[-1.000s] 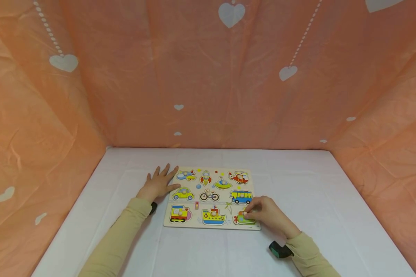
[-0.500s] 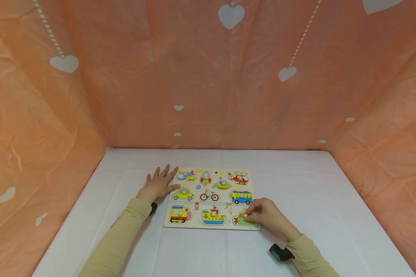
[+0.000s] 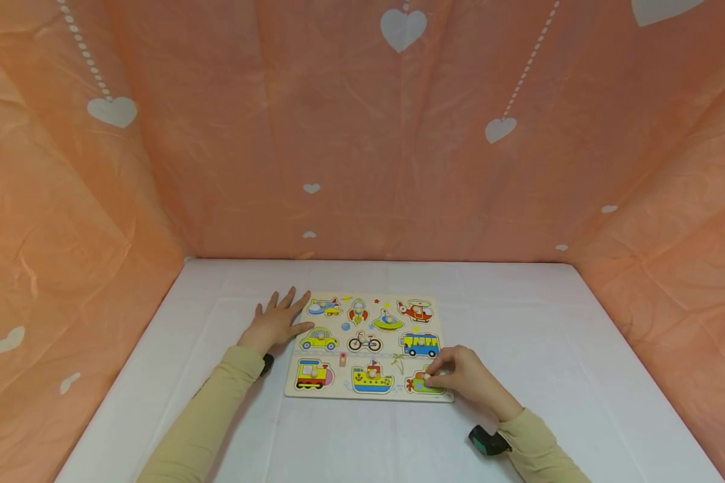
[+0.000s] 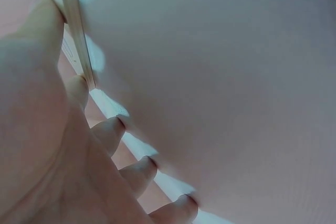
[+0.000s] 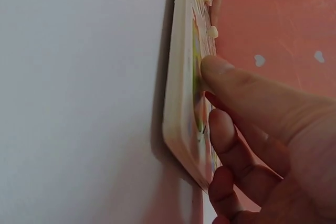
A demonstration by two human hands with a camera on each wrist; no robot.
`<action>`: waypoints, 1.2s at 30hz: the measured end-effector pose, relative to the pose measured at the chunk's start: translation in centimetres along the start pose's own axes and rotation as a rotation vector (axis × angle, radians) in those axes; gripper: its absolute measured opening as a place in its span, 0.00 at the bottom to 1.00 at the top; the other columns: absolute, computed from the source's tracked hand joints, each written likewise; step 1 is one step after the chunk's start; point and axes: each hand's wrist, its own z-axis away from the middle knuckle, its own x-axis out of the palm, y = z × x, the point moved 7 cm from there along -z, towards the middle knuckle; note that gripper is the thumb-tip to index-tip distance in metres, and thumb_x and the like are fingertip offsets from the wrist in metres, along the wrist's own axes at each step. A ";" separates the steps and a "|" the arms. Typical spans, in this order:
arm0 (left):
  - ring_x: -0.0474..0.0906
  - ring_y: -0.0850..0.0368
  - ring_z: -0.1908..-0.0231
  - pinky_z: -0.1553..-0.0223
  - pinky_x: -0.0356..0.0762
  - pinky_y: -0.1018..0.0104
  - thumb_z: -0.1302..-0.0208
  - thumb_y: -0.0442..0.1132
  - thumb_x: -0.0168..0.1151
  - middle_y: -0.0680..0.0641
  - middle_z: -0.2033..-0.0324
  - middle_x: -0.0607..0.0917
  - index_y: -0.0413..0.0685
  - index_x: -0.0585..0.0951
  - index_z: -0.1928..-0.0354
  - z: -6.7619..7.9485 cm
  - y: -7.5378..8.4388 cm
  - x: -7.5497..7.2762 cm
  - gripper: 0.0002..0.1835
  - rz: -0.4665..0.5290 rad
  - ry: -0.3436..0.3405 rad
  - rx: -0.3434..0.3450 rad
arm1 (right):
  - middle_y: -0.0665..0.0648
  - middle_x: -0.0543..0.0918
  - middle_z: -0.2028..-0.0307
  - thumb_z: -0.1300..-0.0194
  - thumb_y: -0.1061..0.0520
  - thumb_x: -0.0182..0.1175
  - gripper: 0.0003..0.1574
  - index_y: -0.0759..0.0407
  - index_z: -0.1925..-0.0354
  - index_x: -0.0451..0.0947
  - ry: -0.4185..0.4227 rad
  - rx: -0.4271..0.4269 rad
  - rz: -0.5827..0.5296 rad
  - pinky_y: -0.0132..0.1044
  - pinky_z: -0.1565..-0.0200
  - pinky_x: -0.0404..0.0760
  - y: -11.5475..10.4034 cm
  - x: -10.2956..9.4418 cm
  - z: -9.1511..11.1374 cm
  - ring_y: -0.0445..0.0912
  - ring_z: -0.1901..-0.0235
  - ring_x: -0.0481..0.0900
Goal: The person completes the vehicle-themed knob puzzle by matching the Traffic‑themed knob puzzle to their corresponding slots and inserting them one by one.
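Observation:
A wooden peg puzzle board [image 3: 353, 396] with several vehicle pieces lies on the white table. My right hand [image 3: 471, 377] pinches the knob of the green submarine piece [image 3: 419, 384] at the board's near right corner. That piece appears to sit in its slot; my fingers hide its right part. In the right wrist view the thumb [image 5: 247, 85] covers the knob. My left hand [image 3: 272, 327] lies spread at the board's left side, thumb and index finger touching its edge. The left wrist view shows the other fingertips [image 4: 139, 174] on the tabletop.
On the board are a ship piece [image 3: 382, 384], a train piece [image 3: 305, 382] and a bus piece [image 3: 419, 349], among others. An orange curtain [image 3: 350, 134] with white hearts encloses the table [image 3: 338, 443] at the back and sides. Dark straps sit on both wrists.
The submarine piece, slightly tilted a second ago, now lies flatter in the board. My right hand has shifted very slightly; the left hand stays in place.

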 end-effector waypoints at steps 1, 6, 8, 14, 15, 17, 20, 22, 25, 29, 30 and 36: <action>0.37 0.27 0.31 0.39 0.37 0.26 0.34 0.59 0.55 0.35 0.27 0.47 0.52 0.53 0.25 0.0 0.0 0.0 0.42 -0.001 0.000 0.000 | 0.42 0.81 0.72 0.50 0.56 0.75 0.06 0.50 0.73 0.85 -0.002 -0.004 0.000 0.42 0.51 0.67 0.0 0.0 0.0 0.45 0.62 0.74; 0.37 0.26 0.31 0.39 0.37 0.26 0.34 0.60 0.55 0.35 0.27 0.47 0.52 0.53 0.25 -0.1 0.0 0.2 0.42 -0.002 0.003 0.005 | 0.41 0.82 0.70 0.49 0.55 0.74 0.07 0.49 0.69 0.86 -0.035 -0.019 0.006 0.41 0.50 0.69 0.1 -0.3 0.2 0.44 0.60 0.77; 0.37 0.26 0.31 0.39 0.38 0.26 0.34 0.60 0.55 0.35 0.27 0.47 0.52 0.53 0.25 -0.1 0.0 0.2 0.42 -0.004 0.004 0.009 | 0.41 0.83 0.69 0.49 0.53 0.74 0.08 0.48 0.67 0.86 -0.053 -0.024 0.006 0.41 0.49 0.70 0.1 -0.4 0.3 0.43 0.60 0.77; 0.38 0.26 0.32 0.40 0.38 0.26 0.34 0.60 0.54 0.35 0.27 0.47 0.52 0.53 0.25 -0.1 -0.1 0.2 0.42 -0.006 0.013 0.018 | 0.44 0.84 0.65 0.44 0.54 0.71 0.08 0.51 0.64 0.86 -0.079 -0.025 -0.035 0.36 0.54 0.74 0.2 -1.5 0.3 0.44 0.60 0.78; 0.38 0.26 0.32 0.40 0.38 0.26 0.34 0.60 0.54 0.35 0.27 0.47 0.52 0.53 0.25 0.0 -0.2 0.1 0.42 -0.006 0.015 0.016 | 0.45 0.84 0.65 0.43 0.54 0.70 0.07 0.52 0.64 0.86 -0.073 -0.021 -0.039 0.35 0.56 0.74 0.3 -1.8 0.2 0.44 0.61 0.78; 0.38 0.26 0.32 0.40 0.38 0.26 0.34 0.60 0.55 0.35 0.27 0.48 0.52 0.53 0.25 0.0 -0.3 0.1 0.42 -0.008 0.019 0.012 | 0.45 0.84 0.66 0.41 0.55 0.68 0.05 0.52 0.64 0.86 -0.049 -0.015 -0.031 0.34 0.61 0.75 0.5 -2.5 0.0 0.44 0.64 0.77; 0.38 0.26 0.32 0.39 0.38 0.27 0.34 0.60 0.55 0.35 0.27 0.47 0.52 0.53 0.25 0.2 -0.4 0.1 0.42 -0.008 0.020 0.002 | 0.45 0.83 0.68 0.39 0.56 0.66 0.03 0.53 0.66 0.85 -0.003 -0.003 0.006 0.33 0.65 0.73 0.9 -3.6 -0.2 0.43 0.66 0.76; 0.38 0.26 0.32 0.39 0.38 0.27 0.34 0.60 0.55 0.35 0.27 0.47 0.52 0.54 0.25 0.2 -0.3 0.1 0.42 -0.006 0.016 -0.002 | 0.45 0.83 0.69 0.38 0.58 0.65 0.02 0.53 0.67 0.85 0.029 0.008 0.027 0.33 0.66 0.72 1.1 -4.4 -0.3 0.44 0.68 0.74; 0.38 0.26 0.32 0.39 0.38 0.27 0.34 0.59 0.55 0.35 0.27 0.47 0.52 0.54 0.25 0.3 -0.2 0.0 0.41 -0.003 0.015 -0.005 | 0.46 0.82 0.69 0.39 0.61 0.64 0.04 0.54 0.67 0.85 0.068 0.003 0.047 0.33 0.67 0.72 1.3 -5.5 -0.4 0.44 0.68 0.73; 0.39 0.26 0.32 0.40 0.40 0.26 0.34 0.58 0.56 0.34 0.28 0.48 0.51 0.55 0.25 0.5 0.1 -0.1 0.41 -0.002 0.020 -0.002 | 0.47 0.83 0.69 0.39 0.62 0.65 0.03 0.58 0.66 0.85 0.123 -0.017 0.064 0.33 0.68 0.71 1.4 -7.0 -0.6 0.43 0.68 0.74; 0.39 0.25 0.32 0.40 0.40 0.26 0.34 0.58 0.56 0.34 0.28 0.48 0.51 0.55 0.26 0.6 0.2 -0.1 0.41 -0.005 0.023 0.000 | 0.48 0.83 0.69 0.39 0.62 0.64 0.03 0.59 0.65 0.85 0.131 -0.026 0.070 0.33 0.68 0.71 1.4 -7.4 -0.6 0.43 0.68 0.74; 0.40 0.25 0.32 0.40 0.42 0.26 0.34 0.59 0.55 0.33 0.28 0.48 0.50 0.55 0.26 0.9 0.3 0.3 0.41 -0.017 0.024 0.008 | 0.51 0.83 0.68 0.38 0.60 0.65 0.06 0.62 0.64 0.84 0.173 0.016 0.077 0.32 0.73 0.70 2.4 -8.8 -0.9 0.43 0.74 0.72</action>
